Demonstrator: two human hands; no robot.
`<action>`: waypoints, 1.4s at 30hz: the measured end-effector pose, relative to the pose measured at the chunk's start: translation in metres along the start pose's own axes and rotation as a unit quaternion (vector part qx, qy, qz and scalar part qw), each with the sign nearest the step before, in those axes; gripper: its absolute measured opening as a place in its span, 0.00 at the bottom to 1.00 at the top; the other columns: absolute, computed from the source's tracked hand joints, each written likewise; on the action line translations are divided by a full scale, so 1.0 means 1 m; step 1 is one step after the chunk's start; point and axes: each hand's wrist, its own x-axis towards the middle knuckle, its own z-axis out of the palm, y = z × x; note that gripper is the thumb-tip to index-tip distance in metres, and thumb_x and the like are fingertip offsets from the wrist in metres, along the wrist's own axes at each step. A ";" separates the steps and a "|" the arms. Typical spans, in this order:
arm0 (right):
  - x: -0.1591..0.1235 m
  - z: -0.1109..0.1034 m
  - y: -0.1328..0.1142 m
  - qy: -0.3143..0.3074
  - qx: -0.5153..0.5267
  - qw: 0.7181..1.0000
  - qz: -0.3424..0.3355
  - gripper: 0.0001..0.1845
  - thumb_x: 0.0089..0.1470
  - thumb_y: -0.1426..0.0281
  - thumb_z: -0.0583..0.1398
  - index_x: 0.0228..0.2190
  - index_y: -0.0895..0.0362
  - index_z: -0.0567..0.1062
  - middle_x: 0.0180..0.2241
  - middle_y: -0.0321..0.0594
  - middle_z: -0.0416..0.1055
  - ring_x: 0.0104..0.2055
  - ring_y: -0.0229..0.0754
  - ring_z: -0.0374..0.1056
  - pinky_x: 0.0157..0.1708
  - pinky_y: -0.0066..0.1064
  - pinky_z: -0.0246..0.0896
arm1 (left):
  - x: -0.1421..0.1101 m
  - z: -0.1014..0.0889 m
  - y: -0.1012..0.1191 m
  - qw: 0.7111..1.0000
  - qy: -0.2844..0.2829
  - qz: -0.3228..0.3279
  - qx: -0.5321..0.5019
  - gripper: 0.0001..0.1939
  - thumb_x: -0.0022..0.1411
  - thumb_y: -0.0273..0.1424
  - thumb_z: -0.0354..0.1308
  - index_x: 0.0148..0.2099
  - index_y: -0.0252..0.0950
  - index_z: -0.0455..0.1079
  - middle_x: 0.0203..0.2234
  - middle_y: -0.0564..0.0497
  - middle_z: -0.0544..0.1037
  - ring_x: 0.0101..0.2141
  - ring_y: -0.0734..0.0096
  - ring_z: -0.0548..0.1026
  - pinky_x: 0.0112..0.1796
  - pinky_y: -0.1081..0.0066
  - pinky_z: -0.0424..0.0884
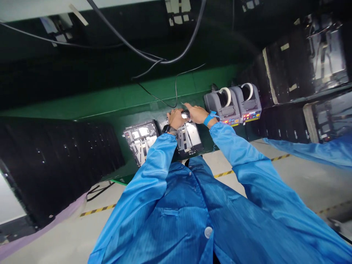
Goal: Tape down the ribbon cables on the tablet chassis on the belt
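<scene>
My left hand (175, 119), with a dark wristwatch (172, 130) on its wrist, and my right hand (197, 113), with a blue wrist strap (210, 118), meet over the green bench mat (154, 99). Between them they grip a small dark object (186, 115), partly hidden by my fingers. Just below my hands lies a metal-framed electronic panel (189, 137). A second metal-framed panel (140, 141) lies to the left of it. Two grey tape dispensers (220, 108) stand beside my right hand, each loaded with a white tape roll.
Tall black stacks of trays (55, 161) line both sides of the bench. Thin black cables (176, 86) cross the mat and hang above it. A co-worker's blue sleeve (310, 152) enters at right. Yellow-black tape (225, 173) marks the floor.
</scene>
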 end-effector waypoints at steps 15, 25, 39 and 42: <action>-0.001 0.008 -0.007 0.007 0.026 0.999 0.021 0.60 0.52 0.69 0.71 0.72 0.61 0.40 0.53 0.58 0.75 0.54 0.60 0.72 0.54 0.42 0.64 | 0.003 0.001 -0.001 1.000 0.001 0.007 0.000 0.28 0.60 0.51 0.64 0.58 0.44 0.71 0.58 0.44 0.74 0.60 0.45 0.66 0.58 0.47 0.59; 0.015 0.000 0.026 0.060 0.069 0.995 0.049 0.73 0.35 0.65 0.80 0.72 0.55 0.45 0.57 0.58 0.69 0.56 0.61 0.71 0.55 0.44 0.64 | 0.004 0.002 -0.002 1.000 0.010 0.011 0.010 0.28 0.59 0.53 0.63 0.56 0.44 0.73 0.57 0.43 0.75 0.58 0.45 0.67 0.57 0.47 0.60; -0.043 0.011 0.012 0.246 0.216 0.936 0.128 0.42 0.60 0.68 0.61 0.70 0.58 0.53 0.40 0.44 0.76 0.43 0.50 0.73 0.50 0.43 0.67 | 0.003 0.001 -0.004 0.998 -0.005 0.047 0.044 0.31 0.60 0.56 0.61 0.56 0.41 0.73 0.57 0.40 0.74 0.58 0.44 0.67 0.59 0.46 0.56; -0.051 0.026 0.009 0.292 0.281 0.906 0.124 0.39 0.58 0.68 0.62 0.68 0.56 0.58 0.36 0.39 0.76 0.36 0.46 0.72 0.45 0.40 0.68 | 0.002 0.004 -0.002 0.997 0.014 0.060 0.050 0.32 0.59 0.56 0.62 0.55 0.39 0.73 0.56 0.38 0.75 0.58 0.42 0.67 0.60 0.44 0.54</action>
